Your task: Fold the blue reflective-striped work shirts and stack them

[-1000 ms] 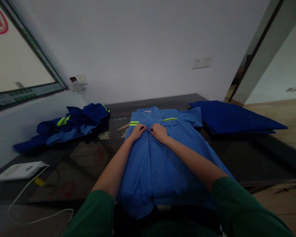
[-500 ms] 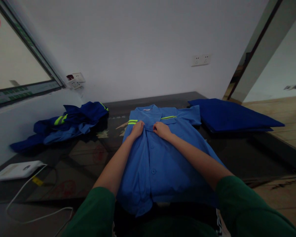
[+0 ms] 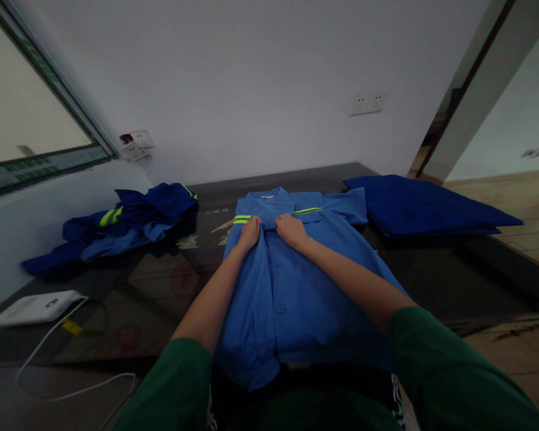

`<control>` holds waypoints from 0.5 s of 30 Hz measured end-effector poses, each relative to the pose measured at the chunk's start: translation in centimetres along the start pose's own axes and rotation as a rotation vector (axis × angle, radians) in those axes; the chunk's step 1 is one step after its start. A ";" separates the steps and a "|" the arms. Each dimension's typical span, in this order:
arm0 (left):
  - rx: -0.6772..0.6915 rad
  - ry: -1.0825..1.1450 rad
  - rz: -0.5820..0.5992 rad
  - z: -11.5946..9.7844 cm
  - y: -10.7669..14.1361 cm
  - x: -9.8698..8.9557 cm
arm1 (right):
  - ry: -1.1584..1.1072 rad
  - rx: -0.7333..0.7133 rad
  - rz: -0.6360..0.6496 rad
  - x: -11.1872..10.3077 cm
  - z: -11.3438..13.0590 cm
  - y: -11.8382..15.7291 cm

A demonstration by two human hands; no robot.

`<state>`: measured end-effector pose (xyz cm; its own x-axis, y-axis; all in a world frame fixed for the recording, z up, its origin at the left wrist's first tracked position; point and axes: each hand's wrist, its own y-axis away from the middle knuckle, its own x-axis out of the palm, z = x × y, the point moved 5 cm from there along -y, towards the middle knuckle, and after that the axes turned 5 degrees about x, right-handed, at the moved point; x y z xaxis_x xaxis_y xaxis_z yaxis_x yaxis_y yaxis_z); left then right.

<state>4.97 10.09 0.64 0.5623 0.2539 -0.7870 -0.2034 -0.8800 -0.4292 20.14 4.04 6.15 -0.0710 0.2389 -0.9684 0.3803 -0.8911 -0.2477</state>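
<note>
A light blue work shirt (image 3: 314,299) with yellow-green stripes lies front side up before me, its collar at the far end and its hem over the table's near edge. My left hand (image 3: 250,232) is closed on the shirt's front placket, just below the striped part on the left. Close beside it, my right hand (image 3: 290,228) has its fingers curled on the other front edge, below the collar. The fingertips of both hands are partly hidden by the knuckles. Two buttons show on the front below my hands.
On the dark table (image 3: 431,275), a crumpled pile of blue clothes (image 3: 130,221) lies at the left. A folded dark blue cloth item (image 3: 426,206) is at the right. A white box-shaped device (image 3: 36,307) with a white cable (image 3: 40,347) sits front left. The wall rises behind.
My right hand has shifted slightly left and away from me along the shirt front, closer to my left hand. My left hand stays at the placket. The view has tilted slightly.
</note>
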 end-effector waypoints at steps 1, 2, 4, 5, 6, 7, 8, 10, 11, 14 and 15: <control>0.002 0.006 -0.008 0.0 0.0 0.0 | 0.009 0.020 -0.011 -0.1 0.0 -0.2; 0.003 0.011 -0.015 0.0 0.0 0.0 | 0.013 0.033 -0.018 -0.3 0.0 -0.3; 0.006 0.021 -0.025 0.1 -0.1 -0.1 | 0.009 0.043 -0.033 -0.4 0.2 -0.4; 0.007 0.025 -0.028 0.1 -0.1 -0.1 | 0.004 0.042 -0.045 -0.5 0.3 -0.4; 0.008 0.029 -0.030 0.1 -0.1 -0.1 | -0.003 0.038 -0.061 -0.4 0.5 -0.4; 0.008 0.033 -0.032 0.2 -0.1 0.0 | -0.011 0.034 -0.079 -0.4 0.8 -0.4; 0.009 0.036 -0.034 0.2 -0.1 0.0 | -0.021 0.031 -0.097 -0.2 1.0 -0.4; 0.009 0.044 -0.041 0.2 -0.1 0.0 | -0.047 0.031 -0.127 0.2 1.4 -0.6; 0.010 0.049 -0.046 0.3 -0.1 0.0 | -0.058 0.032 -0.139 0.4 1.6 -0.8; 0.016 0.064 -0.061 0.3 -0.1 -0.1 | -0.057 0.033 -0.141 1.1 2.2 -1.6; 0.018 0.070 -0.067 0.3 -0.2 -0.1 | -0.049 0.031 -0.137 1.2 2.3 -1.8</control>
<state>4.73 10.30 0.69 0.6299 0.2822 -0.7236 -0.1774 -0.8548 -0.4878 17.21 5.05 5.32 -0.1651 0.3406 -0.9256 0.3350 -0.8633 -0.3775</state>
